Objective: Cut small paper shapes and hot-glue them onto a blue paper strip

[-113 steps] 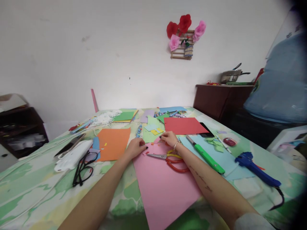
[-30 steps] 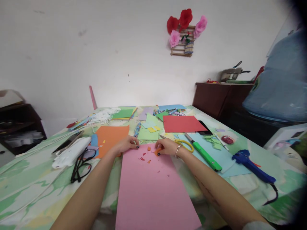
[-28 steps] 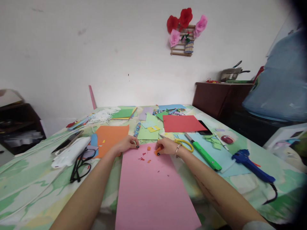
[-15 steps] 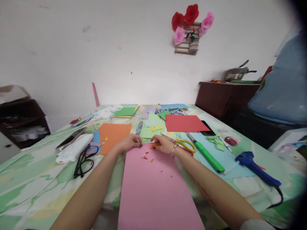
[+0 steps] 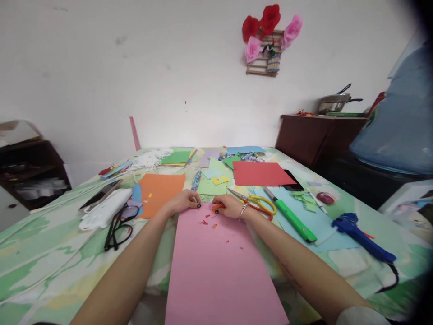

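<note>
A long pink sheet of paper (image 5: pixel 223 271) runs from the table over its front edge toward me. My left hand (image 5: pixel 184 201) grips its far left corner, fingers curled with the tips on the paper. At the far right corner, my right hand (image 5: pixel 230 206) has its fingers closed around a small orange paper piece (image 5: pixel 217 207), partly hidden by the fingers. Tiny red and orange paper scraps (image 5: pixel 204 222) lie on the pink sheet just below the hands. Scissors (image 5: pixel 259 201) with yellow and red handles lie beside my right wrist.
Right of my arm are a green utility knife (image 5: pixel 296 221), a blue glue gun (image 5: pixel 363 237) and a red sheet (image 5: pixel 264 174). To the left lie black glasses (image 5: pixel 118 228), a white power strip (image 5: pixel 105 210) and an orange sheet (image 5: pixel 160 192). White cords cross the left side.
My right hand has shifted slightly left with the orange paper piece, and more of the scissors shows. My left hand stays at the sheet's corner.
</note>
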The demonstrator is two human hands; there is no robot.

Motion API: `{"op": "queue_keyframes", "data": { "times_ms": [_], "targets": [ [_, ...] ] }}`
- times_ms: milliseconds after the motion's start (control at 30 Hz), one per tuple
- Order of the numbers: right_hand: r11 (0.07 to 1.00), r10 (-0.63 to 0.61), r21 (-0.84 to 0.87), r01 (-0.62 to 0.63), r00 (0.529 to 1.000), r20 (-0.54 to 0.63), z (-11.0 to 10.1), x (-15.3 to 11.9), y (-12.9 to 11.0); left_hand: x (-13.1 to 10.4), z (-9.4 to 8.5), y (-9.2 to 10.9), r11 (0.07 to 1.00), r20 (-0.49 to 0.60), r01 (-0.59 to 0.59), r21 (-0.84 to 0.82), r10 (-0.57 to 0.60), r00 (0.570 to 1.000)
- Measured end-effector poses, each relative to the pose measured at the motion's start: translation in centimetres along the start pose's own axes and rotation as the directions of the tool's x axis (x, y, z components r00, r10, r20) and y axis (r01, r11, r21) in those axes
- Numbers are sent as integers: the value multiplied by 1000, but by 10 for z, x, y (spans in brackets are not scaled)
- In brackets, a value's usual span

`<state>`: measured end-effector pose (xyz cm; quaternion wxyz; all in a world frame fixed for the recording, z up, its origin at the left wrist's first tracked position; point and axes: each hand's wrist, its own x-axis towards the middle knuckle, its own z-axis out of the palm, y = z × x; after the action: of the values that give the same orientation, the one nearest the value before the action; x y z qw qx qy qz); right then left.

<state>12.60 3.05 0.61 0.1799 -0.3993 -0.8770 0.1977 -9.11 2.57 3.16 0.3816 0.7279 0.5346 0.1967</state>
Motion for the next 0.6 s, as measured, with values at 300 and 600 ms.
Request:
{"op": "queue_keyframes", "data": {
  "times_ms": [300,600],
  "targets": [
    [992,17,127,-5,996,-88,4,2,2,-1,0,2,999,-1,20,-33,-20,1000],
    [850,152,518,94,898,-412,-12,-1,19,-2,-15,-7,963,-49,84,-255,-100,994]
  ]
}}
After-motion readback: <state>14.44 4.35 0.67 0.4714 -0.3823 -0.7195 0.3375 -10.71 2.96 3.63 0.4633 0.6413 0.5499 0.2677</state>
